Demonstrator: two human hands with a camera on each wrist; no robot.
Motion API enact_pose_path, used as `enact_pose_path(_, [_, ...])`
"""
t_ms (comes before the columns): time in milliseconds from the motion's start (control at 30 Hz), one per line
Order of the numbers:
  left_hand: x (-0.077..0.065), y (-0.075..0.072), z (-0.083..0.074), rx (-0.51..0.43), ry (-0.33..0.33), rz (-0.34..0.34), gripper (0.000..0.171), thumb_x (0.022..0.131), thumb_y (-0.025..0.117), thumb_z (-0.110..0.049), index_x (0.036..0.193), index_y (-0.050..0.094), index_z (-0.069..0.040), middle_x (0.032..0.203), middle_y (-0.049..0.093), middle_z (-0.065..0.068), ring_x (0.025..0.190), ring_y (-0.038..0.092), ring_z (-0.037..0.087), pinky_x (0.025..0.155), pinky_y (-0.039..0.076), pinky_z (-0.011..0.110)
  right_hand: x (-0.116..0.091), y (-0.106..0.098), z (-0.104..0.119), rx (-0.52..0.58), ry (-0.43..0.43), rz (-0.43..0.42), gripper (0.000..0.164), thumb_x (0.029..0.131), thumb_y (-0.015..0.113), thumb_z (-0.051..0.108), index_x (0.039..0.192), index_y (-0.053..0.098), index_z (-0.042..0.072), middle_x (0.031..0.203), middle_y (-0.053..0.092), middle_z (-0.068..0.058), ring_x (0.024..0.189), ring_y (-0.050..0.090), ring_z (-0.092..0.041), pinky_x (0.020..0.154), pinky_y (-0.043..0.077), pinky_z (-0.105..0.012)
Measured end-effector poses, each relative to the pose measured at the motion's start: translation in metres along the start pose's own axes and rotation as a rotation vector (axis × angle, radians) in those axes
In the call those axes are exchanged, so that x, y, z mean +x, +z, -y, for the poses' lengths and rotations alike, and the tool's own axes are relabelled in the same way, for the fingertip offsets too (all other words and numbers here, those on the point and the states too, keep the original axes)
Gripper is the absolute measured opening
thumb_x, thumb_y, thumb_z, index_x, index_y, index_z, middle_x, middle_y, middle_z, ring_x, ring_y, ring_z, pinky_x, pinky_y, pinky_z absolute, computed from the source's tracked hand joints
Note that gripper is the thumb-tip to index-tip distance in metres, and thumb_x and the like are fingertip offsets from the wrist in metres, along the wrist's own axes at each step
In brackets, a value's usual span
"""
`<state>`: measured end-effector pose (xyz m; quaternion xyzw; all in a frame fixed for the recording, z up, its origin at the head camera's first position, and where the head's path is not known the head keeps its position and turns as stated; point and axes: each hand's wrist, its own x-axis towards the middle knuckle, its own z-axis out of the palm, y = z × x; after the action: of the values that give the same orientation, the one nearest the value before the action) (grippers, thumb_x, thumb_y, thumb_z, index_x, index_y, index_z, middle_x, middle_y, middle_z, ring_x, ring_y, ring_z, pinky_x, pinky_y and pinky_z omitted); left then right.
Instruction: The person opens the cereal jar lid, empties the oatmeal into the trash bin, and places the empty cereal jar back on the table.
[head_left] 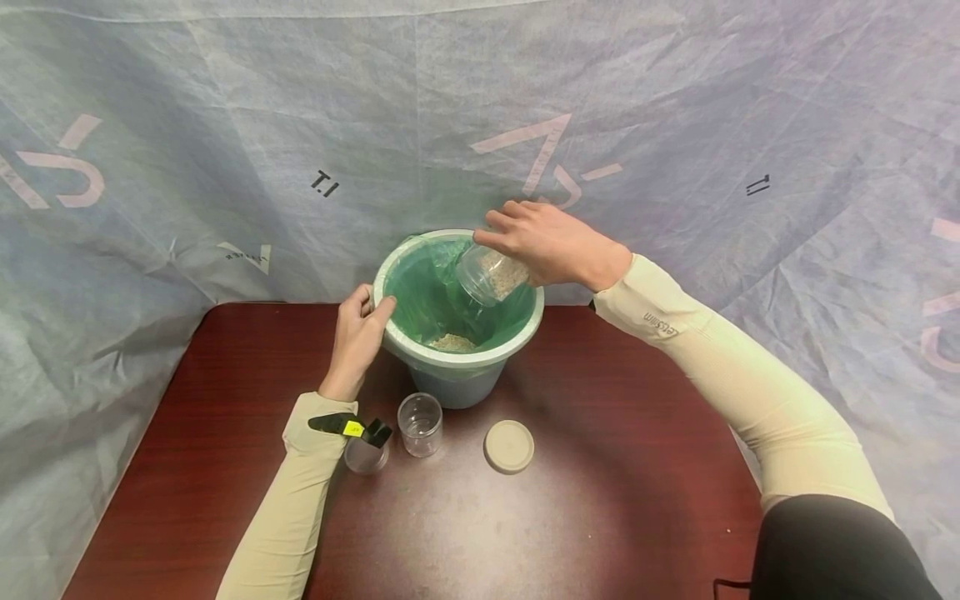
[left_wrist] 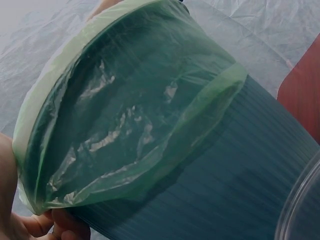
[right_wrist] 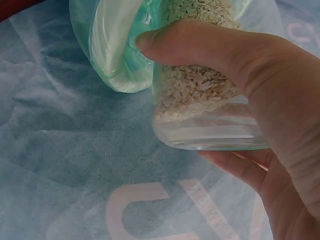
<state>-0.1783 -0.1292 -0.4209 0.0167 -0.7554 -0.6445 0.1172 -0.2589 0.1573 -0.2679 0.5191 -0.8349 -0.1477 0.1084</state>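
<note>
A bin [head_left: 453, 387] with a pale rim stands at the table's back edge, lined with a green plastic bag [left_wrist: 130, 115] folded over the rim. My left hand [head_left: 356, 333] grips the rim on its left side, thumb over the top and fingers beneath. Above the bin's opening, my right hand [head_left: 551, 242] holds a clear jar [head_left: 491, 275] tipped mouth-down toward the bag. Oat flakes [right_wrist: 197, 87] fill much of that jar, and its bottom part shows bare. A small heap of flakes [head_left: 453, 342] lies on the bag inside the bin.
In front of the bin stands a clear open jar [head_left: 420, 425]. Another clear container [head_left: 366, 460] is partly hidden by the left wrist strap. A round beige lid [head_left: 509, 447] lies to the right on the dark red table [head_left: 615, 467]. A printed cloth [head_left: 420, 108] hangs behind.
</note>
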Motion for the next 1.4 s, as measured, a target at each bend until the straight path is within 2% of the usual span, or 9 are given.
enact_pose_path(233, [0.000, 0.000, 0.000, 0.009, 0.009, -0.002, 0.019, 0.102, 0.064, -0.021, 0.092, 0.053, -0.009, 0.068, 0.035, -0.004, 0.064, 0.035, 0.012, 0.062, 0.030, 0.027, -0.005, 0.002, 0.001, 0.074, 0.028, -0.026, 0.080, 0.065, 0.095, 0.008, 0.136, 0.057, 0.008, 0.120, 0.060, -0.014, 0.106, 0.060, -0.040, 0.088, 0.054, -0.055])
enact_pose_path(433, [-0.001, 0.001, -0.003, 0.004, 0.011, -0.008, 0.019, 0.101, 0.065, -0.022, 0.092, 0.055, -0.008, 0.068, 0.039, -0.005, 0.065, 0.040, 0.011, 0.062, 0.032, 0.026, -0.009, 0.006, -0.003, 0.196, 0.123, -0.023, 0.091, 0.066, 0.099, 0.026, 0.143, 0.055, 0.005, 0.125, 0.061, -0.015, 0.110, 0.062, -0.041, 0.094, 0.053, -0.056])
enact_pose_path(633, [-0.002, 0.001, -0.004, 0.001, 0.012, -0.018, 0.020, 0.100, 0.066, -0.022, 0.092, 0.055, -0.008, 0.068, 0.039, -0.005, 0.065, 0.041, 0.011, 0.063, 0.032, 0.026, -0.009, 0.007, -0.005, 0.270, 0.175, -0.018, 0.092, 0.067, 0.099, 0.038, 0.143, 0.054, 0.008, 0.123, 0.062, -0.013, 0.114, 0.064, -0.040, 0.099, 0.051, -0.055])
enact_pose_path(833, [-0.001, 0.000, -0.003, 0.011, 0.011, -0.015, 0.019, 0.101, 0.066, -0.021, 0.092, 0.055, -0.008, 0.068, 0.039, -0.006, 0.066, 0.041, 0.011, 0.063, 0.033, 0.026, -0.008, 0.006, -0.002, 0.269, 0.174, 0.002, 0.092, 0.066, 0.098, 0.037, 0.142, 0.054, 0.008, 0.125, 0.062, -0.012, 0.115, 0.064, -0.040, 0.099, 0.052, -0.056])
enact_pose_path(933, [-0.001, 0.000, -0.003, 0.004, 0.010, -0.012, 0.019, 0.101, 0.066, -0.021, 0.092, 0.055, -0.008, 0.068, 0.040, -0.006, 0.066, 0.042, 0.011, 0.063, 0.033, 0.026, -0.008, 0.005, -0.002, 0.236, 0.154, -0.003, 0.092, 0.066, 0.098, 0.032, 0.143, 0.055, 0.007, 0.125, 0.061, -0.013, 0.113, 0.063, -0.039, 0.098, 0.052, -0.055])
enact_pose_path(1133, [-0.002, 0.000, -0.003, 0.000, 0.014, -0.009, 0.018, 0.101, 0.065, -0.021, 0.092, 0.056, -0.008, 0.067, 0.042, -0.005, 0.065, 0.043, 0.011, 0.062, 0.034, 0.026, -0.009, 0.005, 0.000, 0.256, 0.161, -0.021, 0.094, 0.066, 0.099, 0.031, 0.145, 0.055, 0.008, 0.125, 0.061, -0.013, 0.113, 0.063, -0.039, 0.098, 0.051, -0.056])
enact_pose_path(1400, [-0.003, 0.000, -0.006, 0.005, 0.030, -0.012, 0.020, 0.101, 0.066, -0.021, 0.090, 0.053, -0.008, 0.068, 0.036, -0.005, 0.065, 0.038, 0.011, 0.063, 0.031, 0.026, -0.011, 0.004, 0.001, 0.235, 0.166, -0.017, 0.093, 0.066, 0.098, 0.027, 0.147, 0.054, 0.007, 0.124, 0.061, -0.014, 0.112, 0.062, -0.040, 0.097, 0.052, -0.056])
